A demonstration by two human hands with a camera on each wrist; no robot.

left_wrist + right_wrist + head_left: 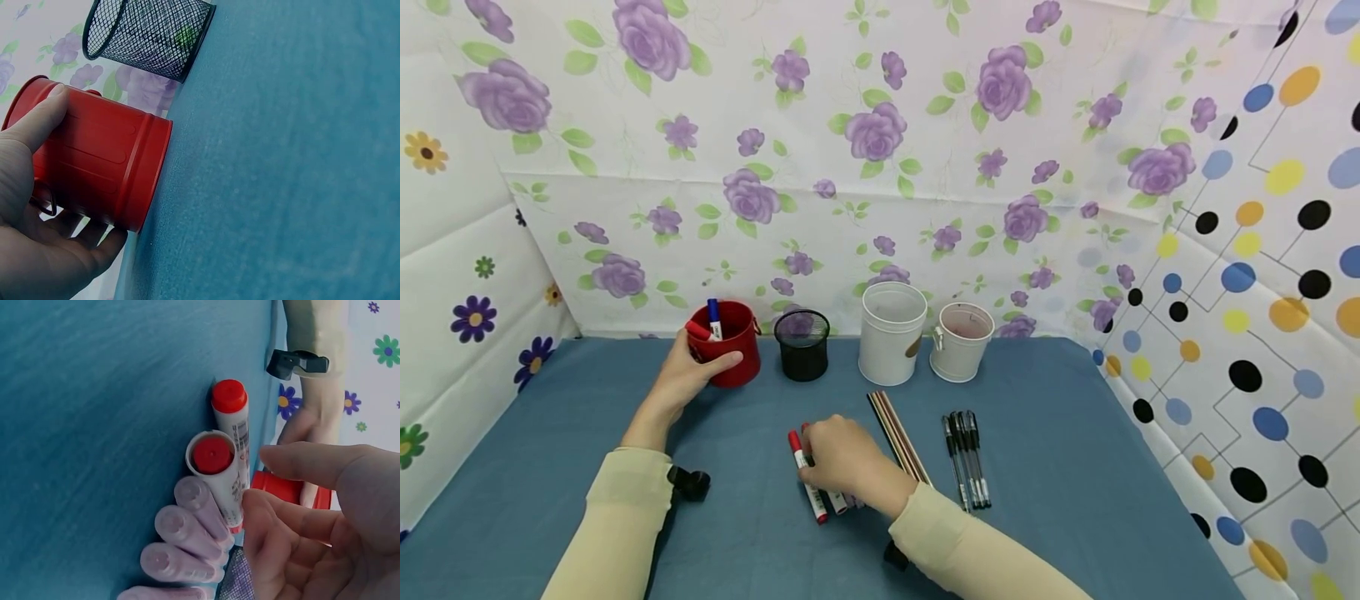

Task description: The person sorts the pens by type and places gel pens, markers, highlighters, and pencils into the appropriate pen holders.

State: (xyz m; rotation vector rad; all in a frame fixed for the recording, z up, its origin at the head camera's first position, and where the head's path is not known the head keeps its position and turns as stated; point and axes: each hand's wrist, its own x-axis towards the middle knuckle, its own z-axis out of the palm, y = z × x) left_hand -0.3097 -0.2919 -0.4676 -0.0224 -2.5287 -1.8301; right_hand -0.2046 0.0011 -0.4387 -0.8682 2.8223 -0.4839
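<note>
My left hand (688, 375) grips a red metal bucket (103, 150), thumb on one side and fingers around the other. Inside the bucket stand a blue-capped marker (715, 321) and a red-capped marker (697, 330). My right hand (846, 457) is over a row of pens lying on the blue cloth. In the right wrist view its thumb and index finger are parted, with the tips close beside a white marker with red ends (232, 419). Next to it lies a second red-ended white marker (219, 475), then several pale purple pens (187, 534), partly hidden by the hand in the head view.
Behind the pens stand a black mesh cup (802, 354), a tall white bucket (887, 350) and a smaller white bucket (958, 350). To the right lie several pencils (898, 433) and several black-capped pens (967, 458). Patterned cloth walls (820, 125) close off the back and sides.
</note>
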